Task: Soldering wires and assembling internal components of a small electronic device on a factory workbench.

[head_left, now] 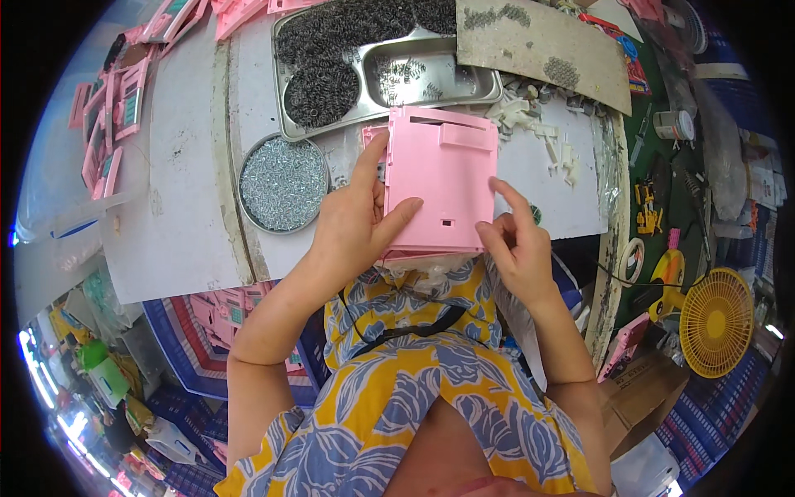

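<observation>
At the table's edge (182, 178), grips the pink panel (443, 178) in the left hand (346, 217) over another pink part (371, 131) — already laid together — and touches its right side with parted fingers of the right hand (523, 247), but can't judge anything left undone beneath.

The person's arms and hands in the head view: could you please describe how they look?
The left hand and right hand are ungloved, and both forearms are bare. The short sleeves are yellow with blue-grey leaf shapes outlined in white.
</observation>
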Available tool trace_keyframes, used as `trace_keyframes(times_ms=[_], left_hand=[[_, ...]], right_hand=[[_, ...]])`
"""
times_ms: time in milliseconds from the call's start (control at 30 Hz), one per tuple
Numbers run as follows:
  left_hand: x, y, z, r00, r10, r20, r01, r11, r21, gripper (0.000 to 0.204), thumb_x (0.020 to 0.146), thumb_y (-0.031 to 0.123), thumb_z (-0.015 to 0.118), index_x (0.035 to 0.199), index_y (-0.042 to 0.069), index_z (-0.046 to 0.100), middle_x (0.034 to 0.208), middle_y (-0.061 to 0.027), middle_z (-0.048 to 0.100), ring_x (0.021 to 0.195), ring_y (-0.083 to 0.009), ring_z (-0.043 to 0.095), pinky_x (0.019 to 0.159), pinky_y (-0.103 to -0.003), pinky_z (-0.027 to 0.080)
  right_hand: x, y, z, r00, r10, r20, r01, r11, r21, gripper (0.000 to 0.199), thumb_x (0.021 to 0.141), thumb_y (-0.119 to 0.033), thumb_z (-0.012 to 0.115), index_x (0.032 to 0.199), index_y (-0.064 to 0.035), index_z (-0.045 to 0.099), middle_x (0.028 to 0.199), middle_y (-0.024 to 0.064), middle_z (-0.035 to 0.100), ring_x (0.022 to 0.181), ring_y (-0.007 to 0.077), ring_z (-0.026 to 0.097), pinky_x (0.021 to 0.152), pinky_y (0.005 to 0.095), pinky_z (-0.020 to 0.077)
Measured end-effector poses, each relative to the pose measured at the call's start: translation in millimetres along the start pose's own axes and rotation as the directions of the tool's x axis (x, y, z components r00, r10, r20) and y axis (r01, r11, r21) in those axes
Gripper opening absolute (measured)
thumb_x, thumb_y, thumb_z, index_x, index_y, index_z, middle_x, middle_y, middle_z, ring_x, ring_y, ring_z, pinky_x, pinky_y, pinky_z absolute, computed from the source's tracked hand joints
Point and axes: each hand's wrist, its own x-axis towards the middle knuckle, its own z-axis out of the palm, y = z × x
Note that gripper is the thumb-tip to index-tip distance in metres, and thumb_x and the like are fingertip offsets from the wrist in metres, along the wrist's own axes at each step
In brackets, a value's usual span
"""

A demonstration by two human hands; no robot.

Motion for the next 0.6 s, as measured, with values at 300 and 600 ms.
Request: trace_keyframes(times_ms=[300,600], left_hand=[[-43.2,-5.3,14.3,0.985,-0.077,-0.152,0.089,0.993,0.072,0.072,0.094,0.016,0.072,0.156,0.003,0.038,0.061,-0.0026,0.054,0.051,-0.0106,0.048,0.051,-0.028,0.041],[-55.5,-17.0,20.3,0.977,-0.158,-0.142,0.171,0.982,0.077,0.058,0.093,0.019,0.073,0.146,0.003,0.054,0.053,-0.0070,0.054,0.047,-0.0261,0.057,0.050,-0.039,0.047]], right_hand=[[22.8,5.3,-4.8,0.968,-0.129,0.217,0.165,0.974,-0.158,0.062,0.094,-0.026,0.072,0.152,-0.0136,0.050,0.060,0.0108,0.058,0.051,0.0267,0.061,0.053,0.0378,0.0470],[28.0,-14.5,-5.7,0.940,-0.153,0.306,0.299,0.800,-0.520,0.059,0.095,-0.035,0.069,0.151,-0.0195,0.053,0.053,0.0103,0.057,0.048,0.0320,0.060,0.050,0.0419,0.0480]])
